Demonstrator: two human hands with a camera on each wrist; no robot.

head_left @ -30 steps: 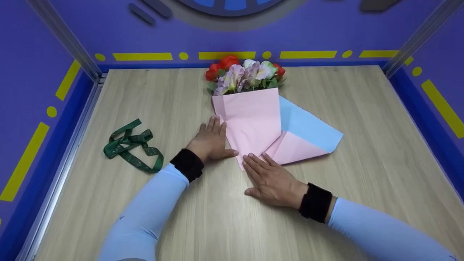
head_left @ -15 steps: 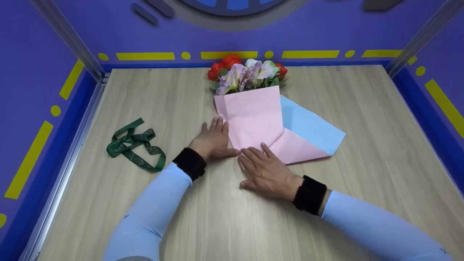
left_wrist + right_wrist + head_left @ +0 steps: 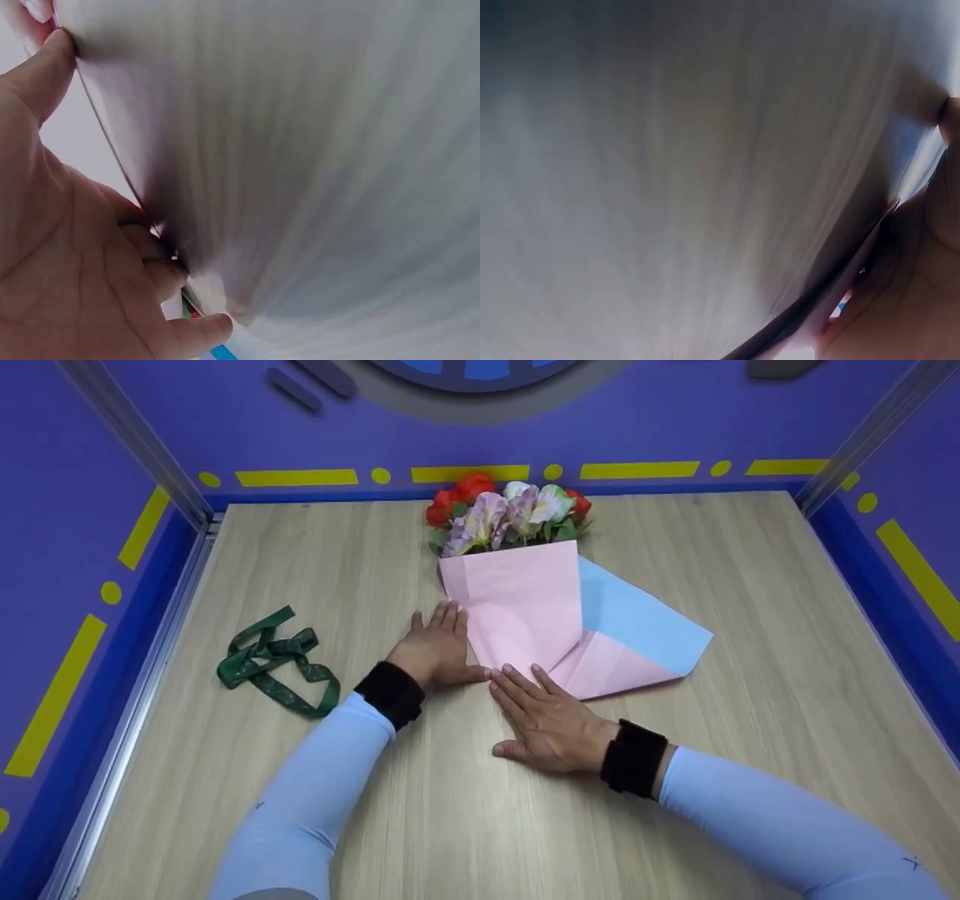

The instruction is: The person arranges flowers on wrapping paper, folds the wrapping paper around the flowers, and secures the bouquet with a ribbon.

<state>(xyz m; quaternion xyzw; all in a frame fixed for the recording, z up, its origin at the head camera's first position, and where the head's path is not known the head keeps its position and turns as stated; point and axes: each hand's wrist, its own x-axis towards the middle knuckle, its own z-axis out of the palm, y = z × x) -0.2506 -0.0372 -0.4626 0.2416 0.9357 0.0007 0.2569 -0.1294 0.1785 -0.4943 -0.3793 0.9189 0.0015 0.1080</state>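
A bouquet of red, lilac and white flowers (image 3: pixel 502 514) lies at the back of the table, its lower part covered by pink wrapping paper (image 3: pixel 525 592). On the right a flap of the paper spreads out, showing a light blue side (image 3: pixel 637 615). My left hand (image 3: pixel 435 649) lies along the paper's left edge, fingers straight, thumb towards the bottom end. Across that bottom end rests my right hand (image 3: pixel 551 724), its straight fingertips pressing on the paper and hiding part of it. The left wrist view shows the left palm (image 3: pixel 82 255) beside the paper's edge.
A loosely looped green ribbon (image 3: pixel 277 656) lies on the wooden table (image 3: pixel 360 555), left of my left hand. Blue-purple panels (image 3: pixel 660 412) with yellow marks stand behind the table and along both sides.
My right hand has slid slightly left and away from me. The pink tip that stuck out below between the hands no longer shows. My left hand stays at the paper's edge.
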